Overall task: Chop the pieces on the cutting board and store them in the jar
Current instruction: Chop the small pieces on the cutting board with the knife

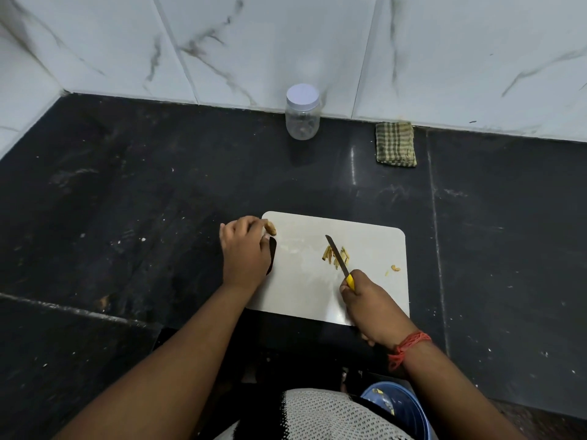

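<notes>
Step in hand, as I read it: chopping the yellow strips point(336, 256) in the middle of the cutting board point(301, 290).

To do it well: bunch the strips tight first, keep the knife point(337, 255) tip down and rock through, and bring the free hand over to steady the pile with fingertips curled back.

Right hand point(370, 304): clenched round the yellow handle, blade pointing up and away from it, lying across the strips. Two small bits point(394, 268) sit just right of the hand, apart from the pile.

Left hand point(243, 249): at the board's left edge, fingers curled on a whole piece point(271, 228) at its fingertips. Pinched or just touching, can't tell. It's well apart from the blade.

Jar point(302, 114): far beyond both hands, against the wall, lid on. A folded cloth point(396, 143) lies to its right. The lid needs to come off before storing.
</notes>
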